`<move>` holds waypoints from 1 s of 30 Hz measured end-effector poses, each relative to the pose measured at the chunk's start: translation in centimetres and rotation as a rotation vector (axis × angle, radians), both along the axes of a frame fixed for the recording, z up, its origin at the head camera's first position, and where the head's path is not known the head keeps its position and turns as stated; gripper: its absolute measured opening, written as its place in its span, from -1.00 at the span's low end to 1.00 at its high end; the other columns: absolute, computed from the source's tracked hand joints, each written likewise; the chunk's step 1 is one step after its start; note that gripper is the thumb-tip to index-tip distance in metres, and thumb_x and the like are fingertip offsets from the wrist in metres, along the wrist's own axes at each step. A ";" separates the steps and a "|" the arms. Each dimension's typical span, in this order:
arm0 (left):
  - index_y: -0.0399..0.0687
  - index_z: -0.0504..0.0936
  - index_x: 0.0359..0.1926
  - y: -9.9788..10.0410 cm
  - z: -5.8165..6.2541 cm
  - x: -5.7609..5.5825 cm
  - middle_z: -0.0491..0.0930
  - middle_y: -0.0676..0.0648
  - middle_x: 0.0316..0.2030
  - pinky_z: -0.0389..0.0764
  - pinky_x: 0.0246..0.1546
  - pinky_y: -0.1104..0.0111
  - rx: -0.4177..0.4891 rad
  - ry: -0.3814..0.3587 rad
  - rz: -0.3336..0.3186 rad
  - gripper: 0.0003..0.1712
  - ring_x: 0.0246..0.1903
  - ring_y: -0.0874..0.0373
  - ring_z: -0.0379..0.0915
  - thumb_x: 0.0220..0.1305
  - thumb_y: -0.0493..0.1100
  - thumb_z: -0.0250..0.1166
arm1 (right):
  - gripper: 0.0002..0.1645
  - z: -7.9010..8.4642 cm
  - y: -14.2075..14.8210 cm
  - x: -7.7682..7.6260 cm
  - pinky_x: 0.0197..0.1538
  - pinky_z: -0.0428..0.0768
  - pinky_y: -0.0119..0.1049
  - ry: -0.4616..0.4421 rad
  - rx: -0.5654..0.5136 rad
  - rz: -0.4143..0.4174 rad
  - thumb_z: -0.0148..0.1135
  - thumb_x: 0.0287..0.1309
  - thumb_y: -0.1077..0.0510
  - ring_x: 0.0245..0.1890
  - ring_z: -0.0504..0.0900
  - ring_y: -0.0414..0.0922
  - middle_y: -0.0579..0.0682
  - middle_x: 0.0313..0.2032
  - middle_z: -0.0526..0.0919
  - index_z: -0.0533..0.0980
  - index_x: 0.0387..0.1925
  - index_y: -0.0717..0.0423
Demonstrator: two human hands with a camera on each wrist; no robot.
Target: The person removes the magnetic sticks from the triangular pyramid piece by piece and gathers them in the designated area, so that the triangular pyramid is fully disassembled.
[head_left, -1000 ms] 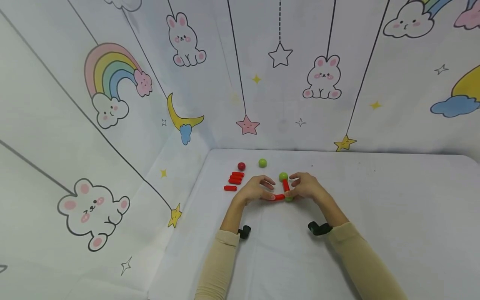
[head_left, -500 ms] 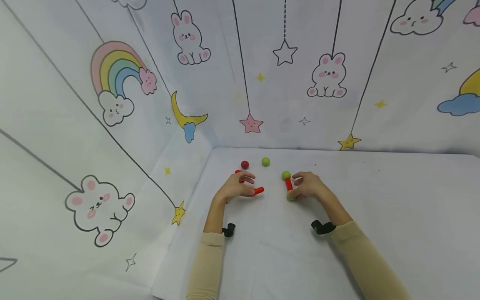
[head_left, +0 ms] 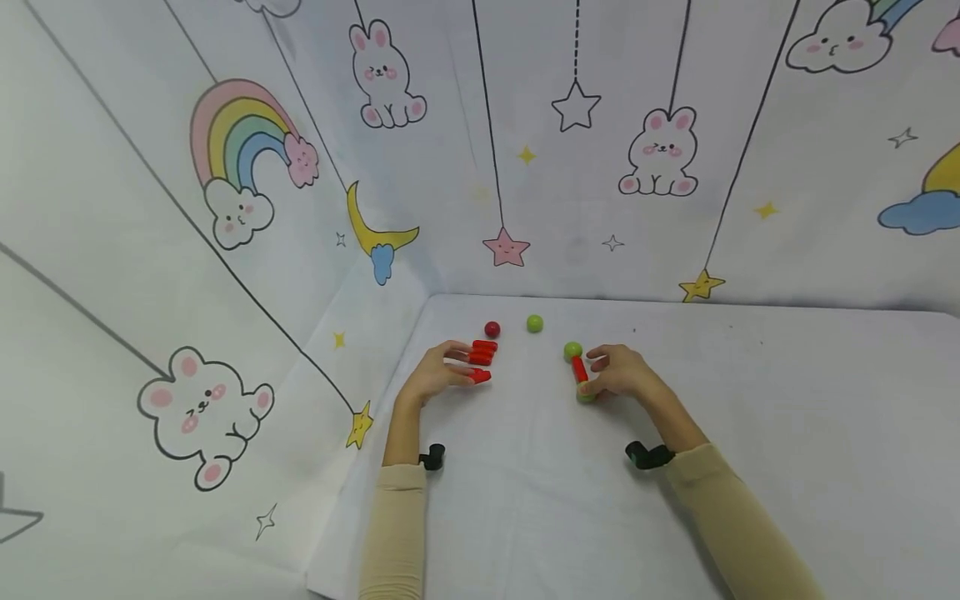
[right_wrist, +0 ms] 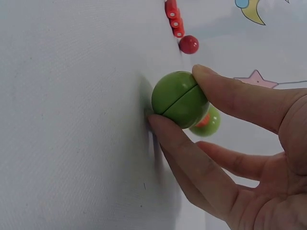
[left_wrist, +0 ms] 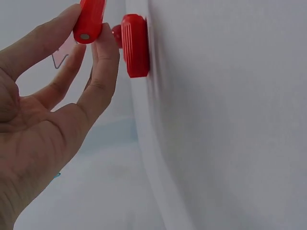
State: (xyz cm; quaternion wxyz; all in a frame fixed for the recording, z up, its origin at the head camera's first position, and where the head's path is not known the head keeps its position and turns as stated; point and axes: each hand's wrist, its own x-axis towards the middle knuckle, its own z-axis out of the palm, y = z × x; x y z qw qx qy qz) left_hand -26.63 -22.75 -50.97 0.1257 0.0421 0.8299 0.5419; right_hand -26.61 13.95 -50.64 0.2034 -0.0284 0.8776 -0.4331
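My left hand (head_left: 437, 373) pinches a red rod (left_wrist: 89, 21) between thumb and fingers; a small grey disc shows in the rod's end. Right beside it, more red rods (head_left: 482, 357) lie in a row on the white table. With thumb and fingers, my right hand (head_left: 618, 372) grips a green ball (right_wrist: 180, 98) that has a seam around it. A red rod (head_left: 579, 368) runs from this ball to a second green ball (head_left: 573, 350) farther back. In the right wrist view the held ball hides most of that rod.
A dark red ball (head_left: 492, 329) sits behind the row of rods. Another green ball (head_left: 535, 323) stands alone to its right. Behind the white table (head_left: 555, 500) rises a cloth wall (head_left: 450, 183) printed with cartoon rabbits and stars.
My left hand has moved left with the red rod, away from the green ball in my right hand, to the row of rods. The right hand has kept its hold.
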 end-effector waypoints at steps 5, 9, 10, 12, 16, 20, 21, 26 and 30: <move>-0.13 0.53 0.34 -1.0 -0.1 -0.2 0.54 -0.26 0.18 0.69 0.05 0.17 -0.110 -0.016 0.072 -0.31 0.02 -0.08 0.59 0.18 -0.33 0.52 | -0.07 0.0 0.1 -0.1 -0.15 0.77 -0.22 -0.007 -0.033 -0.008 0.63 0.03 0.23 -0.20 0.75 -0.04 0.37 0.24 0.55 0.38 0.40 0.32; -0.10 0.57 0.28 -1.5 -0.1 -0.5 0.51 -0.25 0.12 0.67 -0.04 0.23 -0.163 -0.045 0.129 -0.34 -0.03 -0.07 0.57 0.15 -0.31 0.56 | -0.06 -0.1 0.2 -0.2 -0.16 0.76 -0.24 -0.012 -0.031 -0.012 0.64 0.02 0.21 -0.20 0.75 -0.03 0.36 0.24 0.55 0.38 0.40 0.32; -0.09 0.57 0.27 -1.6 -0.1 -0.6 0.51 -0.25 0.11 0.67 -0.05 0.24 -0.172 -0.053 0.140 -0.35 -0.04 -0.07 0.57 0.15 -0.31 0.56 | -0.06 -0.1 0.2 -0.2 -0.15 0.76 -0.24 -0.014 -0.029 -0.009 0.64 0.03 0.20 -0.19 0.75 -0.03 0.35 0.24 0.55 0.38 0.40 0.32; -0.09 0.57 0.26 -1.8 -0.1 -0.7 0.50 -0.24 0.09 0.65 -0.07 0.25 -0.187 -0.066 0.154 -0.35 -0.05 -0.06 0.56 0.14 -0.32 0.56 | -0.04 -0.2 0.2 -0.2 -0.15 0.76 -0.24 -0.016 -0.024 -0.003 0.64 0.03 0.18 -0.19 0.74 -0.02 0.36 0.24 0.54 0.37 0.41 0.32; -0.07 0.58 0.25 -1.9 -0.3 -1.2 0.52 -0.23 0.08 0.62 -0.04 0.21 -0.217 -0.073 0.162 -0.33 -0.04 -0.07 0.56 0.10 -0.32 0.59 | -0.05 -0.2 0.1 -0.3 -0.13 0.76 -0.24 -0.023 -0.019 -0.010 0.64 0.04 0.18 -0.18 0.73 -0.02 0.33 0.24 0.55 0.37 0.41 0.30; -0.06 0.59 0.23 -1.8 -0.6 -1.6 0.54 -0.22 0.07 0.60 -0.02 0.17 -0.247 -0.074 0.165 -0.33 -0.04 -0.07 0.56 0.08 -0.30 0.60 | -0.05 -0.1 0.1 -0.2 -0.13 0.75 -0.24 -0.024 -0.017 -0.013 0.64 0.03 0.17 -0.15 0.72 -0.02 0.31 0.24 0.56 0.38 0.41 0.28; -0.06 0.59 0.23 -1.8 -0.7 -1.8 0.54 -0.22 0.07 0.61 -0.02 0.17 -0.256 -0.075 0.166 -0.34 -0.04 -0.07 0.55 0.08 -0.30 0.60 | -0.05 0.0 0.1 -0.2 -0.13 0.75 -0.24 -0.021 -0.015 -0.010 0.65 0.03 0.17 -0.15 0.72 -0.02 0.32 0.24 0.56 0.38 0.41 0.29; -0.04 0.58 0.23 -1.5 -1.1 -2.3 0.56 -0.19 0.05 0.64 -0.03 0.18 -0.296 -0.076 0.182 -0.36 -0.04 -0.07 0.51 0.12 -0.28 0.57 | -0.05 0.1 0.1 -0.1 -0.14 0.74 -0.24 -0.011 -0.012 -0.004 0.65 0.01 0.18 -0.15 0.72 -0.01 0.32 0.23 0.57 0.39 0.40 0.31; -0.05 0.57 0.24 -1.2 -1.1 -2.5 0.56 -0.19 0.05 0.66 -0.01 0.15 -0.316 -0.052 0.203 -0.37 -0.03 -0.08 0.50 0.15 -0.28 0.55 | -0.05 0.1 0.1 -0.1 -0.14 0.74 -0.24 -0.007 -0.008 -0.006 0.65 0.01 0.18 -0.17 0.72 -0.03 0.32 0.23 0.57 0.40 0.39 0.31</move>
